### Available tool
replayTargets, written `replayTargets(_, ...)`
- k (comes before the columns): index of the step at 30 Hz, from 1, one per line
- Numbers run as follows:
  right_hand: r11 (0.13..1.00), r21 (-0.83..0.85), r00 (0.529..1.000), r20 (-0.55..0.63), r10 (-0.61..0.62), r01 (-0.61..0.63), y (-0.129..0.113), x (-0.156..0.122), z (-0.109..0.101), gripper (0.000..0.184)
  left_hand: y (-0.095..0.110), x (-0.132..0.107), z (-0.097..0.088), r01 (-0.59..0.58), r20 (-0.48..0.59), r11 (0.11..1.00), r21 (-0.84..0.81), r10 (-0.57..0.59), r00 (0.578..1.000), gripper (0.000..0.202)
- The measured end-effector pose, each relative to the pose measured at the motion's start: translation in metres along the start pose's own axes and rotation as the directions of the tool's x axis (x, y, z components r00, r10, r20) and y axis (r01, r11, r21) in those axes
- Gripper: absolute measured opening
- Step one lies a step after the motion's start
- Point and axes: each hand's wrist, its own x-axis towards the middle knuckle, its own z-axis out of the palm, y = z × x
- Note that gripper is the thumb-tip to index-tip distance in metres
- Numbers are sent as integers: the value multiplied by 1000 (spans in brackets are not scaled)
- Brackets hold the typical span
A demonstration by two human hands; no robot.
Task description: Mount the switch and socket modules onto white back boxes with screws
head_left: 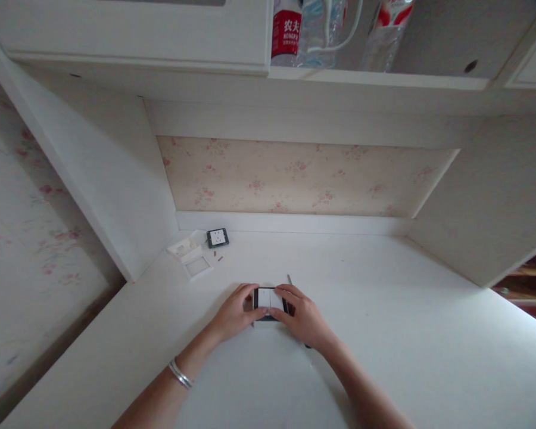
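A small wall switch (267, 298), white-faced with a dark frame, lies on the white desk (384, 310) between my two hands. My left hand (236, 311) grips its left side with fingers curled round the edge. My right hand (301, 316) holds its right side, fingers curled over the top edge. A thin tool (289, 279) sticks out just behind my right hand; its lower part is hidden by the hand. A silver bracelet (180, 374) sits on my left wrist.
At the back left of the desk lie a dark socket module (217, 238), white switch parts (184, 248), a white frame (198, 266) and two small screws (217, 257). Above, a shelf (375, 80) carries water bottles (286, 30). Cabinet walls close in both sides.
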Motion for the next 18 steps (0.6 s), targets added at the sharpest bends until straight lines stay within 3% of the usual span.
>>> replayTargets(11, 999, 30, 1000, -1, 19, -19, 1, 1, 1, 43, -2, 0, 1, 13, -2, 1000, 5, -13, 1000, 56)
replayTargets(18, 999, 40, 993, 113, -18, 13, -1, 0, -10, 29, -1, 0, 1, 17, 2, 1000, -14, -17, 1000, 53)
